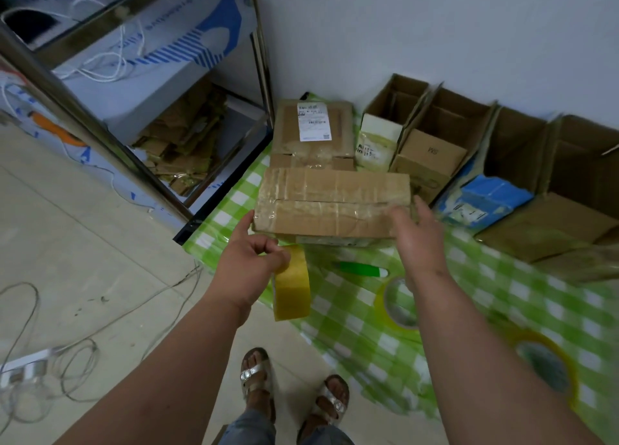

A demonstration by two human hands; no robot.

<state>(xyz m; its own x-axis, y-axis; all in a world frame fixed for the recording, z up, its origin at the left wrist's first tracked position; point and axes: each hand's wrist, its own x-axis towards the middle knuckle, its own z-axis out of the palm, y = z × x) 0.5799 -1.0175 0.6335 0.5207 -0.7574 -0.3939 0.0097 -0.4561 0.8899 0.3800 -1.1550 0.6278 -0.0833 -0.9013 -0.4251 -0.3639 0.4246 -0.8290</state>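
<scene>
A long taped cardboard box [331, 203] is held above a green checked sheet [368, 327] on the floor. My left hand [249, 267] grips a roll of yellowish packing tape [292, 283], and its forefinger reaches out to the box's left end. My right hand [418, 240] lies against the box's right end with fingers spread. Whether the box rests on anything beneath it is hidden.
A labelled parcel [313, 128] lies behind the box. Open cartons [445, 133] line the wall, one holding a blue packet [482, 203]. Two more tape rolls [400, 302] and a green pen-like tool [363, 268] lie on the sheet. A metal rack [100, 116] stands left; cables and a power strip [23, 367] lie on the floor.
</scene>
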